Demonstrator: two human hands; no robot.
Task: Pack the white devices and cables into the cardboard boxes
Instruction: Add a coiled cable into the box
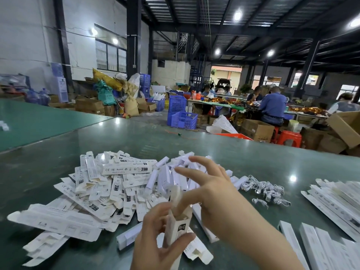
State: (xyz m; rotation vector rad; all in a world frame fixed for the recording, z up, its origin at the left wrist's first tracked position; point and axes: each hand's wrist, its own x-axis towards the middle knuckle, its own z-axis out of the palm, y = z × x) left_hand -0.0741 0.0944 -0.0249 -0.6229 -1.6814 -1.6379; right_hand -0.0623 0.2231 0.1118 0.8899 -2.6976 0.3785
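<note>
Landmark: the narrow carton (178,226), held upright low in the middle of the view, and everything here is placed from it.
Left hand (155,244): right under the carton, fingers and thumb curled round its lower body, gripping it firm.
Right hand (210,193): just right of the carton's open mouth, fingers spread wide, one finger dipping down at the top flap; whether it touches anything inside, I cannot tell.
Step in hand: looks like seating the contents and closing the top flap, and that's my read, not a certainty.
How to do it well: keep the carton steady and upright, press straight down along its long axis, then fold the flap (176,192) over without creasing the thin card.
Flat cartons (93,190): a loose heap left of and beyond the carton, printed faces up.
White devices (173,178): piled just beyond the carton, behind the right hand.
Cables (266,190): a small white tangle well to the right of the carton.
Packed boxes (331,199): rows further right, past the cables.
Table (253,156): green, glossy, under the lot.
Risk: squeeze too hard and the thin carton buckles.
</note>
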